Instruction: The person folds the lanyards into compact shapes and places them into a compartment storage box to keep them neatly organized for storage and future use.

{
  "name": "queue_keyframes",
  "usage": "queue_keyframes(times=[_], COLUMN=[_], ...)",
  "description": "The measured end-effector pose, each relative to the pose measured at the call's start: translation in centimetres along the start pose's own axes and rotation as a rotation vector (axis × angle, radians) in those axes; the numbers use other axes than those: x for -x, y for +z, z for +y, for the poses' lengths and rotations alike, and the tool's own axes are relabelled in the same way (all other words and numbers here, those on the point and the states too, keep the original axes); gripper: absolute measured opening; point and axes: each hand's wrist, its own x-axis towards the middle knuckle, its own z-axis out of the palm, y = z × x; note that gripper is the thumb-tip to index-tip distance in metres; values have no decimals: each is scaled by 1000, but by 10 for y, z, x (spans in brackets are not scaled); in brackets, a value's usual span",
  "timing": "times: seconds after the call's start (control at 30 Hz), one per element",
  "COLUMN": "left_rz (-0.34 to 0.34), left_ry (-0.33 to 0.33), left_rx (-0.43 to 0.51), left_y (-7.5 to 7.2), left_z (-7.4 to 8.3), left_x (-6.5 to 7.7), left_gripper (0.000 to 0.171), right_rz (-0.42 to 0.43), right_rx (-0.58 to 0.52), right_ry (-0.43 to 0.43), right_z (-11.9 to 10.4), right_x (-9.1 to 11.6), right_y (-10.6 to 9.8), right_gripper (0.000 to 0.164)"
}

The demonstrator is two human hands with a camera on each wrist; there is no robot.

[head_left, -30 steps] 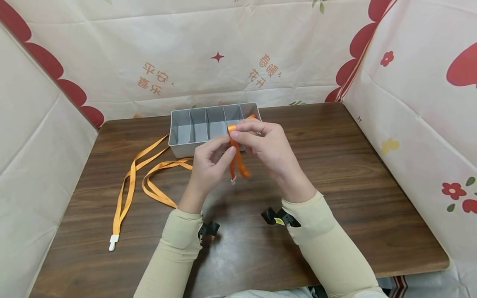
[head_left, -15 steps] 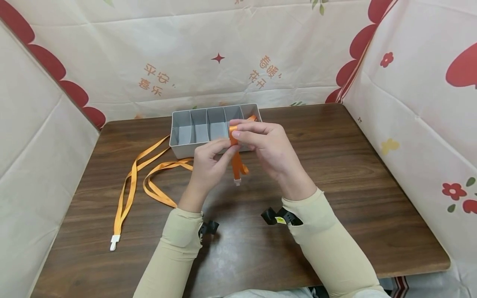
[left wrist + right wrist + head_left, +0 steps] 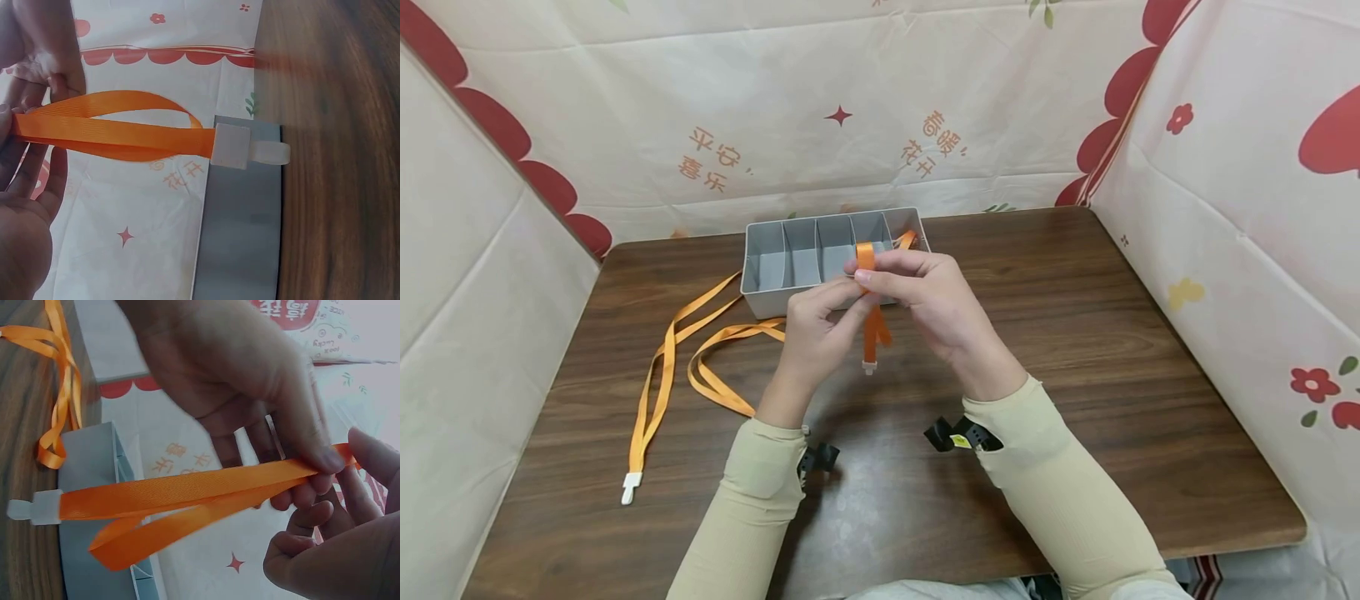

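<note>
An orange lanyard, doubled into hanging lengths, is held between both hands in front of the divided grey box. My left hand pinches the band between thumb and fingers. Just above it, my right hand pinches the folded top part, which sticks up past the fingertips. A white clip hangs from the lower end. In the right wrist view the band stretches from the fingertips to the clip, with a loop beside it. The fingers partly hide the folded section.
Two more orange lanyards lie left on the wooden table: a long one with a white clip, and a looped one partly behind the left arm. Orange band shows in the box's rightmost compartment. Patterned cloth walls surround the table.
The right hand has shifted slightly left and the folded band now stands higher above the fingertips. The hanging clip end turned and now hangs straighter. The lanyards on the table stayed put.
</note>
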Motion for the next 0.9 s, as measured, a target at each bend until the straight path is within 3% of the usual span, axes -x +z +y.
queue_keyframes(times=[0.13, 0.37, 0.7, 0.9], left_rz=[-12, -37, -50, -113], left_ry=[1, -52, -67, -73], left_rx=[15, 70, -36, -48], left_y=[-1, 1, 1, 3], left_z=[0, -4, -11, -16], left_x=[0, 5, 6, 9], left_gripper=[5, 8, 5, 5], right_rz=[8, 31, 21, 48], right_rx=[3, -49, -47, -32], right_ry=[7, -79, -126, -114], right_z=[-1, -8, -15, -15], right_x=[0, 1, 5, 1], right_y=[-1, -1, 2, 2], right_gripper=[14, 11, 19, 16])
